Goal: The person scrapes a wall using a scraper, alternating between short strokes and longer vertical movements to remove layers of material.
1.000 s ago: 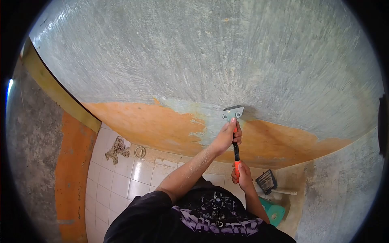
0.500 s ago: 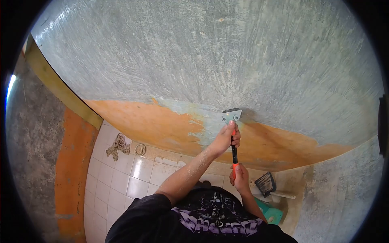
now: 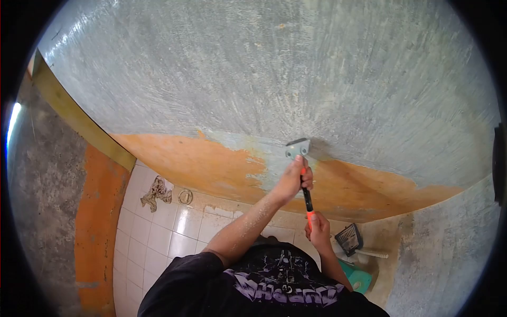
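A long-handled scraper (image 3: 298, 149) with a metal head and a black and orange handle is held against the wall (image 3: 253, 79). Its blade meets the wall where bare grey surface borders orange paint (image 3: 206, 161). My left hand (image 3: 292, 180) is closed round the upper handle just below the head, thumb laid along it. Lower down, my right hand (image 3: 318, 230) wraps the orange end of the handle. Pale flecks cover my left forearm.
On the white tiled floor (image 3: 153, 238) at left lie a crumpled cloth (image 3: 157, 194) and a round floor drain (image 3: 185, 197). At lower right are a black slotted tray (image 3: 348, 239), a white-handled tool (image 3: 374, 254) and a green container (image 3: 360, 280).
The scraper head has shifted slightly left and up along the wall and is tilted a little more. My right hand sits slightly farther right. Both hands keep their grip.
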`<action>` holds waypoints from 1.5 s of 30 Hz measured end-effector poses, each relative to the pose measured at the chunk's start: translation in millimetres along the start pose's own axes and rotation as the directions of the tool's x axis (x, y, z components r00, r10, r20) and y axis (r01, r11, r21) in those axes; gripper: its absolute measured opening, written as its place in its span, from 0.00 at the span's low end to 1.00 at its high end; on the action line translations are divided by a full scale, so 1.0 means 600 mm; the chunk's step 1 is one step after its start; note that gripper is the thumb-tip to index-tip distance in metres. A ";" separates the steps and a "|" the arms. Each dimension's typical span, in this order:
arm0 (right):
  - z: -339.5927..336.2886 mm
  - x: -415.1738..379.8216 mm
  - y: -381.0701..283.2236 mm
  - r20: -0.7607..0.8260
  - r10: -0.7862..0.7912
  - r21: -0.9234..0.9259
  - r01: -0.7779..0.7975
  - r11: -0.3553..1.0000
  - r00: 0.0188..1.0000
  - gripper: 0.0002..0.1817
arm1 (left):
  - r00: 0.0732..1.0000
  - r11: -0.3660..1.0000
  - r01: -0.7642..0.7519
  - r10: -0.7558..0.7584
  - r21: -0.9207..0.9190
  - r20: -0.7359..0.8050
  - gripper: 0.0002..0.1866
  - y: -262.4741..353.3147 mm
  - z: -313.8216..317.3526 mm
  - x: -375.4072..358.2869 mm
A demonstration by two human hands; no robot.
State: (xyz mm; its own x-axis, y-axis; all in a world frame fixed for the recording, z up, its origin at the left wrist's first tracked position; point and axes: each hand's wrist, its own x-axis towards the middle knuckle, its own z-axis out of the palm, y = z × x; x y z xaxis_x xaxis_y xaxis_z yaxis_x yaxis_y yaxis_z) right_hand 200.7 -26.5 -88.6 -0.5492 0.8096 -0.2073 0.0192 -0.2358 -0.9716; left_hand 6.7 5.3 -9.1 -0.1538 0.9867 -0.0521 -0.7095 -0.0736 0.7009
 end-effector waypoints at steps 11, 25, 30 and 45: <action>-0.034 -0.003 -0.019 0.063 0.055 -0.018 -0.054 0.998 0.997 0.21 | 1.000 0.999 0.021 -0.021 -0.036 0.000 0.24 -0.009 0.004 0.005; -0.013 -0.020 -0.032 -0.034 0.048 -0.016 -0.048 0.999 0.998 0.16 | 0.999 0.997 0.022 -0.019 -0.078 0.036 0.23 0.000 -0.003 0.002; -0.042 -0.011 -0.037 -0.023 0.051 -0.074 -0.053 0.996 0.998 0.17 | 1.000 0.989 -0.005 0.009 -0.149 0.023 0.24 -0.012 0.001 0.008; -0.013 -0.014 -0.082 -0.113 -0.040 -0.210 0.015 0.978 0.993 0.15 | 0.997 0.975 -0.042 0.056 -0.217 0.057 0.25 0.018 -0.005 0.000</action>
State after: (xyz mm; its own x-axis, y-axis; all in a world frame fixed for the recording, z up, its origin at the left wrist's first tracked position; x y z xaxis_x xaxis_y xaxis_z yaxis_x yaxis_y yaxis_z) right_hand 211.1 -17.4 -39.8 -0.4518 0.8737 -0.1802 0.1858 -0.1053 -0.9769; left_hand -3.4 4.2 -3.7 -0.1537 0.9877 0.0276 -0.8347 -0.1448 0.5313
